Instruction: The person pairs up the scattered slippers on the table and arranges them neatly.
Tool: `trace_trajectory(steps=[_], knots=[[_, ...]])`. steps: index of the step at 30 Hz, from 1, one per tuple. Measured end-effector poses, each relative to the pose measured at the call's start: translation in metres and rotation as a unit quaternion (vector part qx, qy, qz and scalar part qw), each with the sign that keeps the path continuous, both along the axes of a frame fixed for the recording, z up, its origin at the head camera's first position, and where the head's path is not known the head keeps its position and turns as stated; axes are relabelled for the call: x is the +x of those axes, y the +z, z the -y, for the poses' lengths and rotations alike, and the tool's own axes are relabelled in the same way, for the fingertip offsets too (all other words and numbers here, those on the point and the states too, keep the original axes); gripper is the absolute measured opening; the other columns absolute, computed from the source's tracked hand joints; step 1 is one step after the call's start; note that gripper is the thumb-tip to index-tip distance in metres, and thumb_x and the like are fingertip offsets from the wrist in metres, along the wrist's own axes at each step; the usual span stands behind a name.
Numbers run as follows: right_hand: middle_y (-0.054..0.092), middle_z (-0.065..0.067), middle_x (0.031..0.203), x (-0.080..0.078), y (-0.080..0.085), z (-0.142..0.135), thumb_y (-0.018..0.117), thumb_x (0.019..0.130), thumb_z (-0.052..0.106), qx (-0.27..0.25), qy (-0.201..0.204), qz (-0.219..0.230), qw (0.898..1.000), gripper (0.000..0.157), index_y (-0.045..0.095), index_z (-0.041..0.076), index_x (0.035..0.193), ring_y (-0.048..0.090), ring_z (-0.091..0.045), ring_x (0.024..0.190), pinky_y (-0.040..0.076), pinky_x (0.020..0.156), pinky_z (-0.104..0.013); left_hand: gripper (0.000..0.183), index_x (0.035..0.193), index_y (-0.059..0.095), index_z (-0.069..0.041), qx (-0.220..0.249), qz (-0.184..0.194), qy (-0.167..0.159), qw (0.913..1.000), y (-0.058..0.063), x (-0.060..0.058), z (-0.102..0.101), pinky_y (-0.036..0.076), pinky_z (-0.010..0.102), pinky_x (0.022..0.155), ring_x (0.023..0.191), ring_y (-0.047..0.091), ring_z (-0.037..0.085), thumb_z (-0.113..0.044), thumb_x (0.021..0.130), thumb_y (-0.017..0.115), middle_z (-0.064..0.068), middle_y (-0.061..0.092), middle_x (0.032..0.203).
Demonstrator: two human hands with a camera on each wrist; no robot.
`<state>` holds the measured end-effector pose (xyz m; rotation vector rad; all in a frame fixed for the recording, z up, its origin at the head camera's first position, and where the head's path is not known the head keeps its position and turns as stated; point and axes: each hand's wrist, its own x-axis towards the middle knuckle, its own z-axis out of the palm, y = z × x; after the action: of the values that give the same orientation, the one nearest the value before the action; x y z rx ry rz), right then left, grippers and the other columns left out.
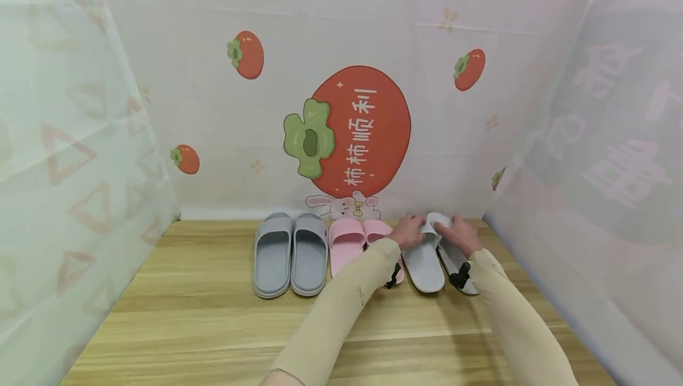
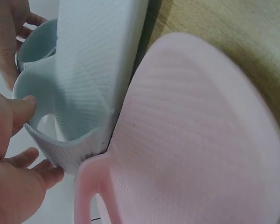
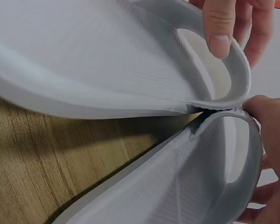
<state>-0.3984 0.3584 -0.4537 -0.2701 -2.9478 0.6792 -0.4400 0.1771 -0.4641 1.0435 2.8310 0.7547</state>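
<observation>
A pair of light grey slippers stands at the right end of the row. My left hand (image 1: 408, 232) pinches the strap of the left light grey slipper (image 1: 425, 267), thumb (image 3: 219, 44) over the opening and fingers (image 2: 49, 175) outside. The right light grey slipper (image 3: 149, 186) is angled, its heel swung out to the right and its front against the other's. My right hand (image 1: 461, 236) grips its strap, the thumb (image 3: 254, 105) where the two fronts meet and the fingers round the far side. A pink slipper (image 2: 191, 130) lies right beside the left light grey one.
A darker grey pair of slippers (image 1: 273, 261) stands at the left of the row, with the pink pair (image 1: 347, 246) in the middle, partly hidden by my left sleeve. All are on a wooden surface (image 1: 213, 338) against a printed back sheet (image 1: 213, 113), with sheets on both sides.
</observation>
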Motion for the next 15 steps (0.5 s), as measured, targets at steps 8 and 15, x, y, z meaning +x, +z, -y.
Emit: trace_trajectory(steps=[8,15], knots=[[0.04,-0.04,0.14,0.0,0.0,-0.007,0.036,0.095,0.026,-0.011,0.005,0.017,1.0,0.063,0.035,-0.018,0.139,0.041,-0.055,0.128,0.035,0.107,-0.06,0.037,0.133,0.06,-0.011,-0.04,-0.058,-0.019,0.9973,-0.003,0.003,0.001,0.044,0.024,0.1,0.119,0.057,0.017,-0.022,0.098,0.056,0.007,0.06,0.132],[0.045,-0.041,0.135,0.007,0.004,-0.019,0.04,0.09,0.018,0.0,0.025,0.002,1.0,0.058,0.04,-0.02,0.135,0.047,-0.055,0.12,0.041,0.1,-0.059,0.038,0.134,0.06,-0.014,-0.023,-0.046,-0.026,0.9983,-0.005,0.005,0.001,0.044,0.026,0.101,0.124,0.055,0.02,-0.023,0.098,0.052,0.007,0.056,0.137]])
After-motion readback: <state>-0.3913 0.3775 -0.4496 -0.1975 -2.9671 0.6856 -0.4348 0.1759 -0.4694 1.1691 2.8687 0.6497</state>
